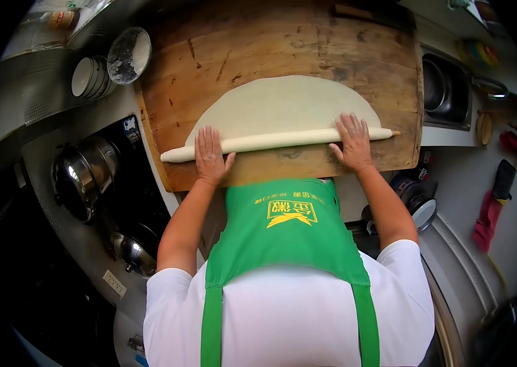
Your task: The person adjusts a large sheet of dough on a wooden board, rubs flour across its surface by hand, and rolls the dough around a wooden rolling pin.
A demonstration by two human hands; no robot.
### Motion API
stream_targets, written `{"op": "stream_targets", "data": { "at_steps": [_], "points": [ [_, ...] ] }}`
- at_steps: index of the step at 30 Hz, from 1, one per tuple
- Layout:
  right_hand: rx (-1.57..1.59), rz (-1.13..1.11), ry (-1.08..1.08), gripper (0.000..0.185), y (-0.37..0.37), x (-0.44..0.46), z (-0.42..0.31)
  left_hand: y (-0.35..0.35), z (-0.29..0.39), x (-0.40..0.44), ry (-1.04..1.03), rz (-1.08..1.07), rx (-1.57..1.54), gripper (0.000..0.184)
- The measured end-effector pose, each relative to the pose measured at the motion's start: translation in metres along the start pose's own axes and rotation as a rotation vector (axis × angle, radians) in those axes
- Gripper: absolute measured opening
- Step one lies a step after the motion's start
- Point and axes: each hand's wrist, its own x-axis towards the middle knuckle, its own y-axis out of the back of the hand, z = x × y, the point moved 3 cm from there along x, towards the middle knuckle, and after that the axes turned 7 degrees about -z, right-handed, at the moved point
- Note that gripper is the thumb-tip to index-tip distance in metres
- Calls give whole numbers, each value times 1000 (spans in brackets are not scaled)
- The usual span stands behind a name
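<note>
A wide, thin sheet of dough (283, 104) lies on the wooden board (258, 49), its far edge rounded. Along its near side the dough is wrapped round a long rolling pin (397, 133), whose bare wooden tip sticks out at the right end. My left hand (211, 155) rests flat on the wrapped roll towards its left end, fingers pointing away from me. Towards the right end, my right hand (353, 142) lies on the roll with fingers stretched out and thumb apart. Both palms press from above, and neither hand grips round the pin.
A floury bowl (129, 55) and stacked bowls (89, 77) stand left of the board. Lower left, a steel pot (91, 171) and a lidded pan (136, 249) sit by the stove. A sink (448, 88) is at the right. My green apron (289, 238) nears the board's front edge.
</note>
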Motion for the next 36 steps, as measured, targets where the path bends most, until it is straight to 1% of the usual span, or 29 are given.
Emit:
{"op": "stream_targets", "data": {
  "at_steps": [2, 3, 4, 5, 6, 7, 8, 9, 10, 12, 13, 15, 16, 17, 18, 19, 20, 21, 22, 24, 25, 27, 28, 29, 30, 31, 33, 34, 36],
  "points": [
    [-29, 63, -39, 73, 5, 41, 18, 18, -18, 50, 14, 59, 34, 93],
    [-52, 108, -85, 71, 14, 70, 30, 41, -22, 84, 60, 105, -26, 79],
    [-73, 149, -131, 68, 22, 102, 44, 55, -34, 121, 85, 155, -41, 72],
    [-6, 256, -211, 67, 28, 132, 61, 62, -47, 143, 106, 204, -57, 64],
    [50, 366, -289, 65, 33, 145, 74, 61, -53, 144, 106, 191, -67, 64],
    [40, 366, -283, 65, 36, 142, 76, 64, -59, 149, 139, 266, -67, 61],
    [113, 463, -304, 63, 41, 137, 77, 68, -64, 158, 165, 349, -61, 57],
    [188, 556, -323, 61, 44, 131, 77, 69, -57, 144, 97, 338, -29, 65],
    [186, 558, -317, 61, 40, 116, 72, 62, -55, 128, 101, 342, -29, 65],
    [-62, 95, -203, 58, 22, 87, 56, 42, -44, 105, -25, 193, -70, 71],
    [-57, 81, -203, 58, 20, 84, 53, 37, -44, 106, 21, 161, -53, 78],
    [-177, 163, -221, 57, 24, 103, 60, 37, -55, 132, 48, 208, -16, 78],
    [-182, 173, -224, 57, 31, 125, 74, 37, -60, 150, 72, 243, 18, 77],
    [-105, 251, -248, 57, 39, 154, 92, 52, -64, 172, 140, 248, -28, 76],
    [-22, 314, -282, 58, 35, 166, 102, 66, -68, 195, 205, 234, -73, 75],
    [-15, 287, -296, 58, 24, 160, 102, 62, -84, 209, 189, 394, -85, 76],
    [31, 333, -338, 56, 22, 158, 106, 62, -85, 210, 232, 371, -138, 77],
    [68, 401, -375, 54, 28, 163, 113, 55, -85, 196, 206, 331, -145, 77],
    [-32, 324, -375, 51, 21, 140, 102, 44, -84, 171, 184, 301, -149, 78],
    [-165, 273, -361, 50, 14, 96, 86, 26, -83, 122, 168, 289, -27, 80],
    [-158, 264, -371, 50, 15, 91, 88, 27, -87, 119, 161, 276, -24, 80],
    [-75, 276, -281, 50, 21, 105, 103, 28, -95, 128, 78, 317, -29, 73],
    [-79, 285, -281, 50, 26, 131, 118, 35, -102, 152, 75, 326, -28, 73],
    [-57, 350, -334, 48, 33, 157, 135, 49, -112, 186, 159, 291, 8, 68],
    [-37, 411, -391, 46, 42, 166, 141, 57, -120, 201, 241, 252, 42, 62],
    [-46, 419, -391, 46, 55, 170, 139, 59, -125, 205, 238, 262, 36, 62],
    [202, 389, -396, 42, 78, 190, 137, 67, -132, 224, 189, 314, -34, 53],
    [201, 392, -393, 42, 81, 188, 123, 71, -128, 220, 190, 318, -34, 53],
    [199, 204, -164, 40, 80, 186, 91, 72, -106, 207, -13, 205, 19, 54]
  ]
}}
